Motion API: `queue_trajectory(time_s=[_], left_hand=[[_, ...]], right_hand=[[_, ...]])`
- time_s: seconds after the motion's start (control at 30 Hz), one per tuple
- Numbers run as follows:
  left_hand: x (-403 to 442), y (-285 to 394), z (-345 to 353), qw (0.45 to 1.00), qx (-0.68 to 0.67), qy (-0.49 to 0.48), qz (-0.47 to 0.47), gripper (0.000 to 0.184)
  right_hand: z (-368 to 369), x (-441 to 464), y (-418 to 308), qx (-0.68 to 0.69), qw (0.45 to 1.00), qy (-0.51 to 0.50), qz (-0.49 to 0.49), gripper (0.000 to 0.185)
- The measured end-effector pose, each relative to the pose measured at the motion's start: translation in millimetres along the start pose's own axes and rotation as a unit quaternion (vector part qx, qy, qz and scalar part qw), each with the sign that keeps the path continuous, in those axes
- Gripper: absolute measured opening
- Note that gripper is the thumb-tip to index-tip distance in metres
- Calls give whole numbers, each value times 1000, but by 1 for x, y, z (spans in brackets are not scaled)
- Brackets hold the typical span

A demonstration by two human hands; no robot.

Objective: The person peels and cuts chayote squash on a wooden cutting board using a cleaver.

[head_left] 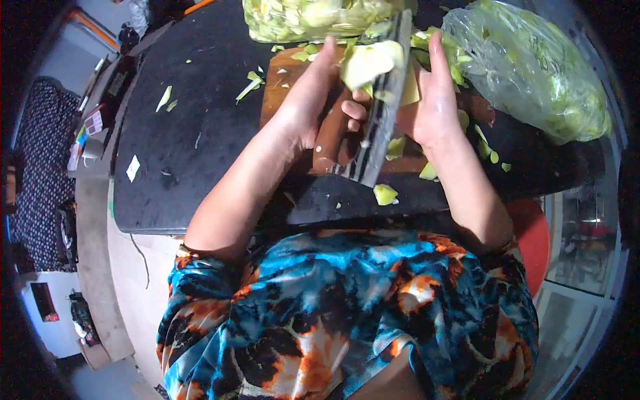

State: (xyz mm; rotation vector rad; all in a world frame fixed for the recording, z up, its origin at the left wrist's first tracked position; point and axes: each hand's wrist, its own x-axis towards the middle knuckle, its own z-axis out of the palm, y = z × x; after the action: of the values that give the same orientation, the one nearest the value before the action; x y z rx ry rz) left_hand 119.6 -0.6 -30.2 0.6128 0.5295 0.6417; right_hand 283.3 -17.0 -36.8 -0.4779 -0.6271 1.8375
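My left hand [308, 100] has its fingers curled around the brown handle of a wide-bladed knife [390, 100], thumb pointing up. The shiny blade stands nearly edge-on to me, between my hands. A whitish-green vegetable piece [370, 62] sits by the blade, beside my left thumb. My right hand [432, 110] is on the blade's other side, thumb stretched up, its other fingers hidden. Against its palm shows a pale yellow-green piece [410, 91]; whether the hand grips it I cannot see. Both hands are over a brown cutting board [275, 93] with green scraps around it.
A clear bag of cut green vegetables [300, 23] stands behind the board. Another full plastic bag [527, 67] lies at the right. Green scraps [250, 87] and a vegetable chunk [385, 195] are scattered on the black table [180, 133]. A red stool [533, 240] shows at the right.
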Motion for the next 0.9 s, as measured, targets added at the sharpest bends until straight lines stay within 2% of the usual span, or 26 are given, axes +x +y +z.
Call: queue_trajectory(time_s=[0.03, 0.07, 0.13, 0.17, 0.2, 0.3, 0.33, 0.37, 0.43, 0.53, 0.57, 0.7, 0.8, 0.87, 0.9], left_hand=[[-5, 4, 2, 999, -48, 9, -12, 54], [-3, 4, -1, 999, -46, 12, 24, 54], [-3, 10, -11, 992, -123, -40, -1, 53], [-6, 13, -13, 995, -92, -29, 14, 51], [-7, 18, -18, 992, -104, -65, 12, 50], [-22, 30, -16, 992, -16, 22, 119, 51], [-21, 36, -29, 976, 87, 71, 189, 52], [-17, 38, -35, 926, 205, 162, 273, 54], [-18, 40, -34, 825, 344, 224, 388, 51], [-23, 44, -25, 730, 453, 246, 449, 33], [-26, 42, -17, 754, 419, 238, 447, 28], [-31, 42, -11, 719, 380, 255, 523, 22], [-37, 46, -14, 769, 353, 157, 508, 18], [-39, 36, -2, 794, 374, 190, 440, 19], [-38, 32, 3, 776, 433, 193, 415, 20]], right_hand=[[-2, 6, 2, 12, 998, 56, -28, 70], [1, 4, 0, 18, 998, 67, -8, 65], [-9, 8, -1, -32, 995, 94, -31, 61], [-10, 7, -1, -21, 994, 97, -35, 60], [1, 2, -2, -11, 994, 99, -41, 59], [-3, 3, -7, -20, 995, 63, -81, 55], [-8, 5, -8, -31, 994, 43, -97, 54], [-11, 8, -7, -15, 992, -1, -122, 50], [-7, 6, -9, -31, 990, 8, -139, 50], [-7, 4, -10, -57, 986, 2, -154, 51], [-7, 3, -10, -65, 985, -3, -158, 51], [-6, 4, -10, -74, 976, -3, -203, 54], [-3, 5, -10, -81, 973, 1, -215, 54], [0, 3, -9, -84, 975, -1, -207, 53], [1, 2, -8, -79, 975, 26, -206, 54]])
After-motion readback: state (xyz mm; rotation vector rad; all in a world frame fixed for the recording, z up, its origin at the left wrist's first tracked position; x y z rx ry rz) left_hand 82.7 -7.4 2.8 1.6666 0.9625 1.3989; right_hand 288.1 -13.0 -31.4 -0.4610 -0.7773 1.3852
